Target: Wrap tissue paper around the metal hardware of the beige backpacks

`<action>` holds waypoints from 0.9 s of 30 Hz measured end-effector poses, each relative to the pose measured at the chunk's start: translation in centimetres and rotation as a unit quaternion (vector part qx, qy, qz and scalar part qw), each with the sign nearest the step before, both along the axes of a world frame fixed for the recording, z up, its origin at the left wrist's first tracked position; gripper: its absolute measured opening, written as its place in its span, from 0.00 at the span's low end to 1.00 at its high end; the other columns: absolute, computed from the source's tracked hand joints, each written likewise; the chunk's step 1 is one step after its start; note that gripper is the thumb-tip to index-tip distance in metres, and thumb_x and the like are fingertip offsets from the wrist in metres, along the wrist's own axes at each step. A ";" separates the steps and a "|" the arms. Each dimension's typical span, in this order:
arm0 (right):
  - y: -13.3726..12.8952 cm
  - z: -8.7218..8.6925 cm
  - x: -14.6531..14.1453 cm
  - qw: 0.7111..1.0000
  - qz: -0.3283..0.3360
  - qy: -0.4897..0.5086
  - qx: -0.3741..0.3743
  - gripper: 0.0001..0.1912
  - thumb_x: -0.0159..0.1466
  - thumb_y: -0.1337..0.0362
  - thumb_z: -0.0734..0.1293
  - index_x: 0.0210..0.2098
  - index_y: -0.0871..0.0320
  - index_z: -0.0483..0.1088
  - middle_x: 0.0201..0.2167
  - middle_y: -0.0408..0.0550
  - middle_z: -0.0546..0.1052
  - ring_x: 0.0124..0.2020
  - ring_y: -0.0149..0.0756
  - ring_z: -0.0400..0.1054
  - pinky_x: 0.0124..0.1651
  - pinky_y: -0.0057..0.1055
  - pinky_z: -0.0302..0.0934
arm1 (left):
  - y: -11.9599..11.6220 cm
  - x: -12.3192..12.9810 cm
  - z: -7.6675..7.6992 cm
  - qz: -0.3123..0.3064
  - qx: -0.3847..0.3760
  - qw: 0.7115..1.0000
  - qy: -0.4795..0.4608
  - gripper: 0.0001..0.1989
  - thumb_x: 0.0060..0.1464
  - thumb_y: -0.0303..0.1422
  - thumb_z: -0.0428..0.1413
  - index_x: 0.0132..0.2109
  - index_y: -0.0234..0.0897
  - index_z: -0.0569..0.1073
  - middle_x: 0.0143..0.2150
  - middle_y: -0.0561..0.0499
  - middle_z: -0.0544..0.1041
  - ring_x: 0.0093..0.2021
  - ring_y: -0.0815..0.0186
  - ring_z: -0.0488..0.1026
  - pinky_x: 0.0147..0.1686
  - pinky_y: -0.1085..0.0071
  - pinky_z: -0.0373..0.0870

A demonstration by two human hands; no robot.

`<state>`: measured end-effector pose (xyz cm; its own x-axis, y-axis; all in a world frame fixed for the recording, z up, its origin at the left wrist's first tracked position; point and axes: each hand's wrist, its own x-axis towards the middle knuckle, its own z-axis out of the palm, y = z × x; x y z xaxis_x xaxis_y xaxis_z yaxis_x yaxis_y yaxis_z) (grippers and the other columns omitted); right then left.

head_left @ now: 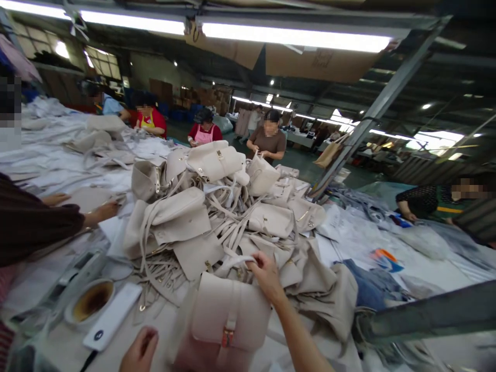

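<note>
In the head view, the person's right hand has thumb and fingers pressed together, pinching a whitish, soft curved band. The band looks like a wrapped top handle, but where its ends are fixed cannot be made out.

Directly below that pinch, and a little to its left, is a beige, smooth leather-like bag, its broad flap turned toward the wearer. A matching strap runs down the middle of the flap to a shiny metal clasp. The strap's line points up toward the pinch, leaning slightly. The bag's lower edge is blurred and runs out of the picture, so what it rests on cannot be told.

The right hand is the nearer one, right at the bag's top. The left hand is lower and to the left, apart from the bag, its fingers curled with nothing visible between them; whether the tips meet is unclear.

Beyond the pinch rises a heap of beige, strapped bags. Farther left of it, above the left hand, lies a white, flat rectangular device with a dark cable.
</note>
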<state>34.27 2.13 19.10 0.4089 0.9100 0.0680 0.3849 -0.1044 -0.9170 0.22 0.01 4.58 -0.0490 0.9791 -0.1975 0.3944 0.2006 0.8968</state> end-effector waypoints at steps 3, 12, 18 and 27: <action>-1.2 0.2 -1.3 0.997 -0.014 -0.056 0.043 0.06 0.58 0.61 0.64 0.31 0.56 0.72 0.27 0.43 0.72 0.31 0.36 0.63 0.37 0.32 0.56 | -0.2 2.7 6.4 -0.055 0.263 0.960 0.077 0.10 0.52 0.40 0.55 0.40 0.44 0.72 0.33 0.51 0.79 0.32 0.60 0.77 0.32 0.66 0.74; -6.6 -1.1 -6.2 0.950 -0.016 -0.272 0.151 0.17 0.61 0.70 0.60 0.48 0.57 0.71 0.43 0.53 0.77 0.45 0.43 0.67 0.48 0.39 0.61 | 1.8 12.7 11.6 -0.261 0.544 0.770 0.209 0.35 0.59 0.30 0.52 0.70 0.37 0.48 0.62 0.33 0.68 0.60 0.46 0.66 0.58 0.47 0.60; -8.5 -3.0 -5.5 0.948 -0.042 -0.286 0.132 0.22 0.63 0.67 0.62 0.56 0.59 0.66 0.48 0.55 0.74 0.49 0.44 0.66 0.52 0.43 0.63 | 3.0 15.0 11.2 -0.336 0.503 0.765 0.221 0.30 0.61 0.31 0.48 0.69 0.39 0.53 0.63 0.38 0.69 0.58 0.50 0.69 0.56 0.53 0.60; -11.3 -6.4 -5.2 0.927 -0.062 -0.341 0.142 0.37 0.64 0.62 0.65 0.69 0.54 0.47 0.67 0.63 0.55 0.64 0.58 0.54 0.59 0.60 0.58 | 0.4 12.9 10.9 -0.318 0.484 0.800 0.156 0.26 0.58 0.26 0.48 0.64 0.39 0.61 0.63 0.38 0.67 0.63 0.54 0.63 0.60 0.51 0.60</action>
